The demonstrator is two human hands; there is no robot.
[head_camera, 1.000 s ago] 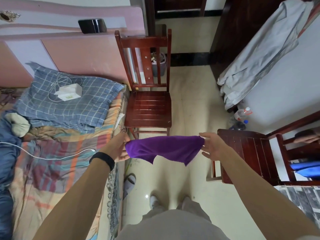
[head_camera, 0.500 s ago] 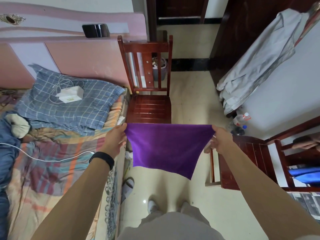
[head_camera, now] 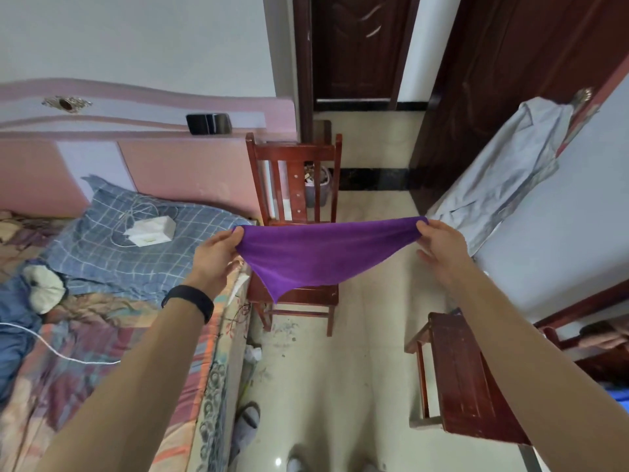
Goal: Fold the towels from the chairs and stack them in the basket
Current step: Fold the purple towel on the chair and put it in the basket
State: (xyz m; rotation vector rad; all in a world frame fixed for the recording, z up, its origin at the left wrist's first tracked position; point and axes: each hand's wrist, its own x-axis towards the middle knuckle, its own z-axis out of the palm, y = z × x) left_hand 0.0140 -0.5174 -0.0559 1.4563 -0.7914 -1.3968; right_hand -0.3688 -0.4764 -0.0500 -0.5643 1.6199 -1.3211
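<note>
Hanging purple towel (head_camera: 316, 253) hiding chair seat (head_camera: 313, 294)

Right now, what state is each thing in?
Towel: spread in the air between both hands, sagging to a point.
Left hand: pinches the towel's left corner.
Right hand: pinches its right corner.
Chair: upright, behind the towel.
Door: shut.
</note>
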